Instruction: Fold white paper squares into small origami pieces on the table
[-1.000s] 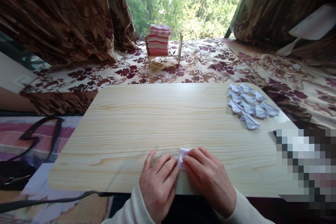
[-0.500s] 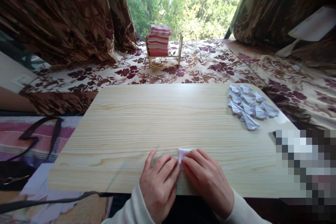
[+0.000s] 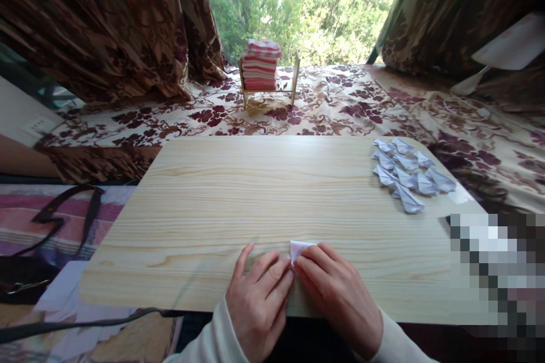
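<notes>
A small piece of folded white paper (image 3: 300, 248) lies near the front edge of the light wooden table (image 3: 204, 198). My right hand (image 3: 340, 295) has its fingers closed on this paper and covers most of its right side. On the paper's left, my left hand (image 3: 260, 298) rests with fingers spread, its inner fingertips touching the lower left edge of the paper. The left thumb is hidden. At the table's far right corner sit several folded white paper pieces (image 3: 404, 167), pointed in shape and set close together.
Behind the table, a floral cloth (image 3: 204, 113) carries a small wooden rack (image 3: 293, 82) with stacked pink-and-white cloths (image 3: 260, 65). A pixelated patch (image 3: 485, 261) blurs the right edge. Loose white papers (image 3: 63, 295) and a dark strap (image 3: 85, 326) lie at lower left.
The whole view has shifted slightly. Both hands stay at the folded paper in nearly the same pose, the right still closed on it.
</notes>
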A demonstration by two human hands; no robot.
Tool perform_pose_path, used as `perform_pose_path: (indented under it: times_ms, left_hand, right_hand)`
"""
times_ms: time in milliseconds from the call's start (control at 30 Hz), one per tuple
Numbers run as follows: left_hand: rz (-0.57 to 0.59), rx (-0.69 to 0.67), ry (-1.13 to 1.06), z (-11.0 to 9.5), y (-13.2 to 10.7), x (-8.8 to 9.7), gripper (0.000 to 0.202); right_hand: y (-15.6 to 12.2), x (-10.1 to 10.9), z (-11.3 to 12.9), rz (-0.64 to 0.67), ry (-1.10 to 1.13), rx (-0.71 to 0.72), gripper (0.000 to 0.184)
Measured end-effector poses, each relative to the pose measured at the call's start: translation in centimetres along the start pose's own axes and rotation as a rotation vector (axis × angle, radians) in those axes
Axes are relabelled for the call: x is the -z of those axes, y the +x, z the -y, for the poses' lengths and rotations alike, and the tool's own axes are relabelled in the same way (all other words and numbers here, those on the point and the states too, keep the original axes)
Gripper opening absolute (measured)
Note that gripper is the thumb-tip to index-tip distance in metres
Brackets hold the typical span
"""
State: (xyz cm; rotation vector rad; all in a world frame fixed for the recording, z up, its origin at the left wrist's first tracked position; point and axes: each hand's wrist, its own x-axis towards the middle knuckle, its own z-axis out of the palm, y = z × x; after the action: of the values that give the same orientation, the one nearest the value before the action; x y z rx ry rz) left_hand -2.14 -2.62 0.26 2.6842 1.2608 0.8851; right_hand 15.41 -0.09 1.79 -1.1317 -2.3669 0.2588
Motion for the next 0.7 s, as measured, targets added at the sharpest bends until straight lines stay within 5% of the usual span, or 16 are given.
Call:
perform_pose_path:
  times_ms: [700]
  left_hand:
    - [-0.037, 0.055, -0.043, -0.41, 0.35, -0.70, 0.032]
  right_hand:
    - [-0.39, 0.63, -0.14, 0.066, 0.166, -0.088, 0.021]
